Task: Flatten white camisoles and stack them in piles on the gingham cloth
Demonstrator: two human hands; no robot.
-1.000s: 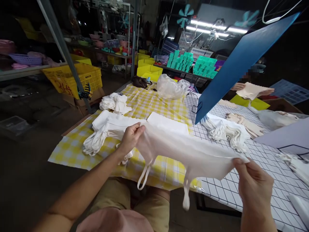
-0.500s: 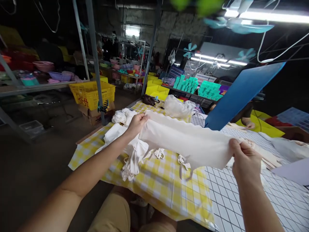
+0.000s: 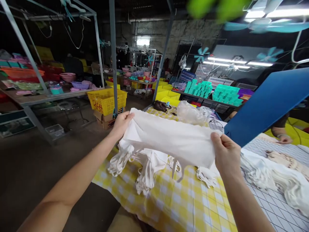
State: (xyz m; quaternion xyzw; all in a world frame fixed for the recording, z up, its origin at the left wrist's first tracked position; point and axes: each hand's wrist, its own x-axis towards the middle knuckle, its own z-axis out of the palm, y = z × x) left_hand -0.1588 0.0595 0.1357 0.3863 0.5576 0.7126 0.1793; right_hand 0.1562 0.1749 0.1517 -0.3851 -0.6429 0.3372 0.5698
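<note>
A blue board (image 3: 267,106) bars passage beyond the right hand (image 3: 225,149); the near yellow-checked cloth (image 3: 178,206) leaves room.

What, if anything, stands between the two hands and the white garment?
Nothing visible does: the left hand and the right hand grip the white garment at opposite ends, stretched above the yellow checked cloth.

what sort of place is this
Probably a garment workshop or packing room: a white strapped garment is held up over bundles of similar white pieces, with stacked turquoise boxes behind.
</note>
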